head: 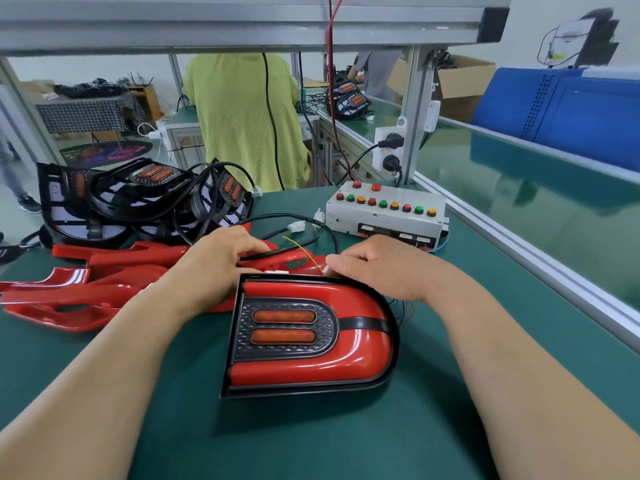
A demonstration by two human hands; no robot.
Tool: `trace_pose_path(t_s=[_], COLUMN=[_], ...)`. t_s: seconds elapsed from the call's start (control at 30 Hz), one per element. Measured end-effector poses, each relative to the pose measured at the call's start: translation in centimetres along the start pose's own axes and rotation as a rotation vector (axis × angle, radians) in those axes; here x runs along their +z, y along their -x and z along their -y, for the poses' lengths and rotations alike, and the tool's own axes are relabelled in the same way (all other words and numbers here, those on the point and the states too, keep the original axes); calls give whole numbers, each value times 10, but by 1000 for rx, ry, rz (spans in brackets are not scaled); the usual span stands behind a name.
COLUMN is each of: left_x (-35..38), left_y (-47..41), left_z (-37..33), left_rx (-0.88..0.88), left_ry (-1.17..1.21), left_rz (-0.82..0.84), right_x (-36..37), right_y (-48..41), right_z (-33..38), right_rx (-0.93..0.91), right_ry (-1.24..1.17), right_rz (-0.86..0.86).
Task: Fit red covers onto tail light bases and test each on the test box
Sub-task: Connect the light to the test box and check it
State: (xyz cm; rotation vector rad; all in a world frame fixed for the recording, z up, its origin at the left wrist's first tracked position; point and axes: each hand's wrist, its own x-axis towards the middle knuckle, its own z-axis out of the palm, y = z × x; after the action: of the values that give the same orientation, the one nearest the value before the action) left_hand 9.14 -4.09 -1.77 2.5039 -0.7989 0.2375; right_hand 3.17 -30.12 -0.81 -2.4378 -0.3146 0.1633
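A tail light (pixel 311 337) with its red cover fitted on the black base lies flat on the green mat in front of me. My left hand (pixel 214 261) curls over its far left edge and holds the black cable (pixel 263 255) there. My right hand (pixel 377 268) pinches a small white connector (pixel 329 268) with thin wires at the light's far right edge. The grey test box (pixel 384 216) with rows of coloured buttons stands behind, to the right. Loose red covers (pixel 79 296) lie at the left.
Several uncovered black bases (pixel 138 199) with cables are piled at the back left. A white plug (pixel 297 226) on a black lead lies before the test box. A metal rail (pixel 519 244) borders the mat on the right. A person in green (pixel 242 119) stands beyond the bench.
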Motion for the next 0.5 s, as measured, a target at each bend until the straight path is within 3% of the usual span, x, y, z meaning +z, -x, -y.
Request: trace_pose_path(t_s=[0.2,0.4,0.5], left_x=[-7,-14,-14], left_y=[0,3,4], left_z=[-8,-13,-19], left_rx=[20,-72,-31], left_ry=[12,81,137], left_rz=[-153,-22,-4], right_x=[-1,1,-2], right_y=[5,5,6], right_z=[3,2,3], right_rx=[-3,-52,-85], right_ry=[27,-336,-443], right_rz=[184,108,29])
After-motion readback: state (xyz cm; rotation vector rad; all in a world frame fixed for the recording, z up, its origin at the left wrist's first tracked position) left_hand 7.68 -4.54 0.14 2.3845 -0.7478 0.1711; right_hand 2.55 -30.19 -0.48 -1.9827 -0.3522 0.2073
